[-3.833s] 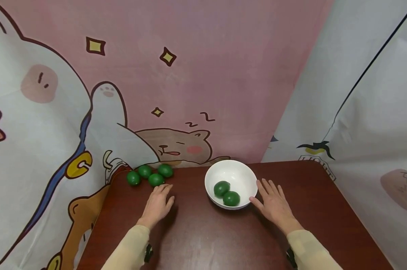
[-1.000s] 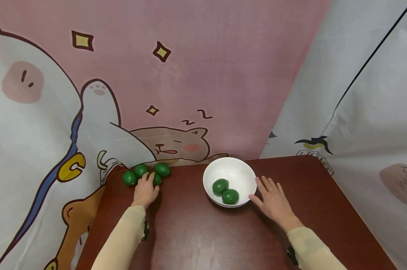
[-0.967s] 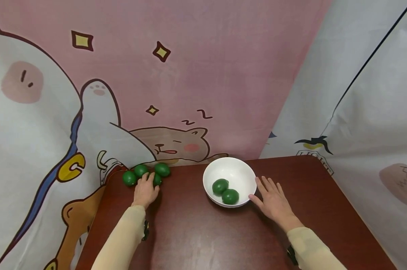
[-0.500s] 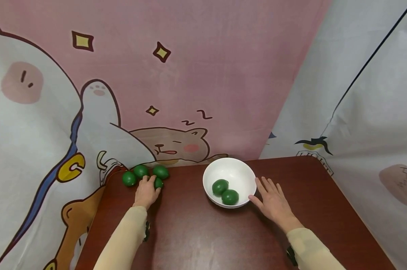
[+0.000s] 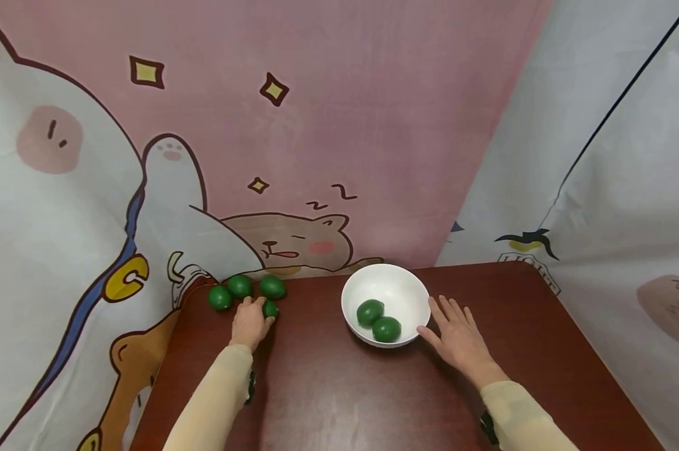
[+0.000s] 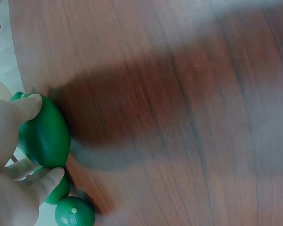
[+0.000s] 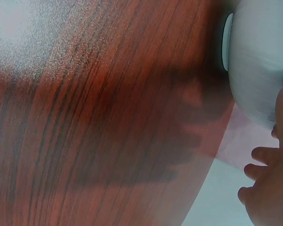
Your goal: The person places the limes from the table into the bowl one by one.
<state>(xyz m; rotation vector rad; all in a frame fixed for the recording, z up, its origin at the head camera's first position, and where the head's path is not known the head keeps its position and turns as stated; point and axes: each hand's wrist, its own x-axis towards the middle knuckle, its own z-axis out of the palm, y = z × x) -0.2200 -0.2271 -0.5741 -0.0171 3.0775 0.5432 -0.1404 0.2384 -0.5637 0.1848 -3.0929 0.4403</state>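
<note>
My left hand (image 5: 249,324) pinches a green lime (image 5: 270,309) at the back left of the table. In the left wrist view the thumb lies over one end of that lime (image 6: 46,134), with fingers at its other end. Three more limes sit close by: one at the left (image 5: 220,297), one behind (image 5: 240,285) and one just beyond the held lime (image 5: 272,287). A white bowl (image 5: 401,289) holds two limes (image 5: 370,312). Against the bowl's right side my right hand (image 5: 458,343) rests with fingers spread, its thumb and fingertips at the rim.
The dark brown wooden table (image 5: 328,388) ends at the back against a printed pink and white cloth (image 5: 362,156). Behind the limes the cloth hangs right at the table's edge. Bare tabletop lies between the held lime and the bowl.
The left hand came over from the right of the limes, took hold of the nearest one and drew it slightly right, away from the others. Right hand and bowl stay put.
</note>
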